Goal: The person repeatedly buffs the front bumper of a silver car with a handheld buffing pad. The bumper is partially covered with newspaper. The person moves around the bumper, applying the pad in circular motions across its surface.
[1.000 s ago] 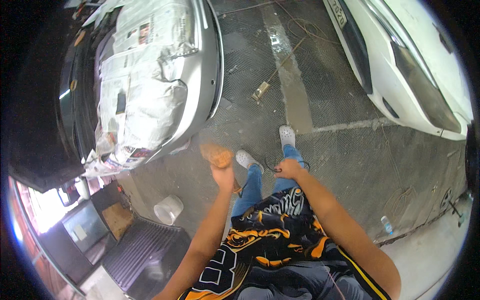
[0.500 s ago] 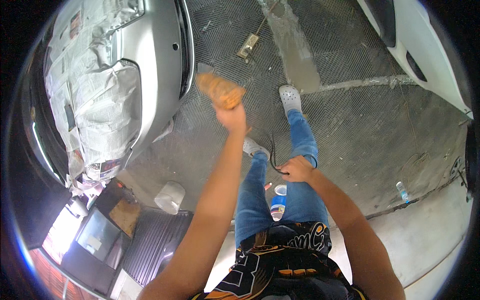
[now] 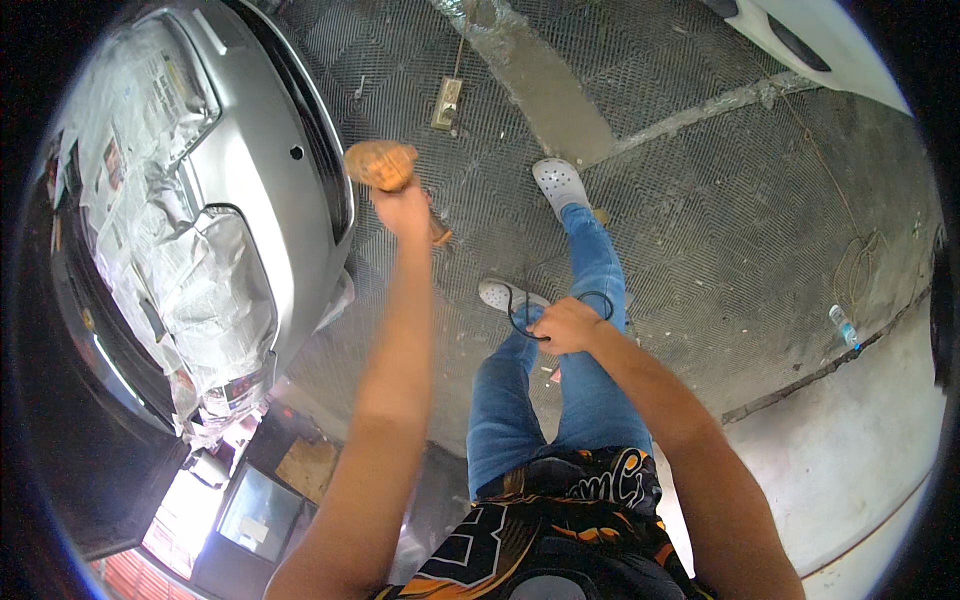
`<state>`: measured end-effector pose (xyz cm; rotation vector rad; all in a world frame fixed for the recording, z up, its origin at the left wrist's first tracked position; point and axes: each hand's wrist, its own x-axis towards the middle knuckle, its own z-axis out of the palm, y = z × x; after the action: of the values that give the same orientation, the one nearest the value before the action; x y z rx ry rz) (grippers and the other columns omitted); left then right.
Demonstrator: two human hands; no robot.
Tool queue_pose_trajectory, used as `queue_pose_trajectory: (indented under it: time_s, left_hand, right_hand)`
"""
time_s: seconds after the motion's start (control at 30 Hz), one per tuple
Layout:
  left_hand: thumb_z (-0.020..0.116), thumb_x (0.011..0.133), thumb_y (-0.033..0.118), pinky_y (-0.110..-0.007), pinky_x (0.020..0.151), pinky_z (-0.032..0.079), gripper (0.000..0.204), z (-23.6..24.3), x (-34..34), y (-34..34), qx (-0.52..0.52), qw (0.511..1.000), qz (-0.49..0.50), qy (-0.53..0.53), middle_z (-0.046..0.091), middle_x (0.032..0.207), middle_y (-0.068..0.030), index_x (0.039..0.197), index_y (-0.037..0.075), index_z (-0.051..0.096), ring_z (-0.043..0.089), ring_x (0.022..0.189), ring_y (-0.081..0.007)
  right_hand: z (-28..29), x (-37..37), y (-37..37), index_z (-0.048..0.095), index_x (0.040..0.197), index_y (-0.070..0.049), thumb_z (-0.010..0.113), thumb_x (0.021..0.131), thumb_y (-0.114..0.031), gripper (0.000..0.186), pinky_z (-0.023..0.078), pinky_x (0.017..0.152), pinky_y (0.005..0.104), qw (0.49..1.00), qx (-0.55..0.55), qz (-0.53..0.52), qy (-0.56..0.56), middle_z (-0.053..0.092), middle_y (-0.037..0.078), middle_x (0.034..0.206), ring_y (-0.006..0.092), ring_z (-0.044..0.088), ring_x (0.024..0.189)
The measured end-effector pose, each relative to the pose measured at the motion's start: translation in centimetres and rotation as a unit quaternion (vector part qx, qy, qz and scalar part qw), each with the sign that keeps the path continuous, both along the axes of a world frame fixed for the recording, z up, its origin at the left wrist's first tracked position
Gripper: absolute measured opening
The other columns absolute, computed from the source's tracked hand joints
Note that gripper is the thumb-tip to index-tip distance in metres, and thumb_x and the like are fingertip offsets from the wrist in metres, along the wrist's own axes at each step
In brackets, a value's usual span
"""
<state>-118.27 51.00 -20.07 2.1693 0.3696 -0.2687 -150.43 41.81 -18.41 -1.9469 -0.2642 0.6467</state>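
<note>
Nearest, a dark patterned shirt [image 3: 560, 545] and blue jeans [image 3: 505, 400] are seen from above. Over the jeans, the right hand [image 3: 565, 327] is closed around a black cord [image 3: 514, 320], from which loops are formed on both sides of the fist. At right, a clear bottle [image 3: 843, 325] is laid on the floor [image 3: 690, 230], with a thin coiled line [image 3: 856, 262] just beyond it. The hands are held well apart. Farther off at left, the left hand [image 3: 403, 212] is closed around the handle of an orange tool [image 3: 382, 165], whose head is held just beside the bumper of a silver car [image 3: 240, 170]; whether the two are touching cannot be told. Much of the car is covered with newspaper [image 3: 225, 290]. Pale clogs [image 3: 560, 182] are worn on the feet, the right one being placed farther forward. Farther still, a socket box [image 3: 447, 103] is set on the floor, and at far right part of a white car [image 3: 850, 50] is shown.
</note>
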Motion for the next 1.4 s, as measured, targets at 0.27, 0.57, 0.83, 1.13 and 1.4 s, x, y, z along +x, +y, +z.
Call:
queue_pose_trajectory:
  time_s: [0.27,0.57,0.83,1.13,1.4]
  left_hand:
    - [0.061,0.084,-0.003,-0.029,0.045,0.047,0.038,2.3,-4.6,3.4,-0.091,0.993,0.06,0.042,0.059,0.086,-0.0103,0.12,-0.002,0.048,0.056,0.051,-0.0157]
    - [0.071,0.084,0.0,-0.028,0.059,0.052,0.049,5.9,-21.8,19.6,-0.03,0.966,0.237,-0.097,0.062,0.099,-0.0102,0.127,0.001,0.047,0.063,0.075,-0.0144]
    - [0.075,0.083,0.002,-0.035,0.078,0.052,0.049,6.4,-28.7,28.7,0.0,0.961,0.273,-0.035,0.062,0.11,-0.0099,0.125,0.0,0.05,0.062,0.094,-0.02]
    - [0.076,0.087,0.014,-0.032,0.075,0.052,0.03,9.2,-31.2,38.6,-0.26,0.77,0.574,-0.096,0.063,0.107,-0.008,0.109,0.0,0.061,0.062,0.092,-0.0164]
    - [0.076,0.084,0.021,-0.041,0.085,0.053,0.041,14.3,-35.1,34.4,-0.187,0.919,0.246,-0.245,0.065,0.116,-0.0109,0.119,0.006,0.061,0.064,0.103,-0.0244]
  right_hand:
    - [0.5,1.1,-0.8,0.073,0.084,-0.011,0.066,0.077,-0.037,0.028,0.055,0.069,0.0507,1.0,-0.004,0.019,0.007,0.069,0.016,0.079,0.0377,0.069,0.076]
    - [1.9,2.7,0.4,0.068,0.073,-0.003,0.068,0.077,-0.027,0.025,0.055,0.066,0.0439,0.99,-0.079,0.118,0.002,0.074,0.008,0.104,0.0309,0.069,0.075]
    - [1.6,3.0,2.8,0.068,0.073,-0.002,0.066,0.079,-0.028,0.027,0.057,0.073,0.0427,0.933,-0.172,0.314,-0.019,0.07,0.003,0.122,0.03,0.071,0.083]
    - [1.6,4.8,7.3,0.073,0.106,-0.008,0.058,0.088,-0.034,0.035,0.056,0.085,0.0447,0.82,-0.268,0.505,0.001,0.066,0.001,0.13,0.03,0.07,0.098]
    - [2.2,5.1,11.0,0.072,0.103,-0.005,0.058,0.088,-0.03,0.031,0.056,0.085,0.043,0.776,-0.298,0.556,-0.005,0.066,0.002,0.13,0.0291,0.069,0.098]
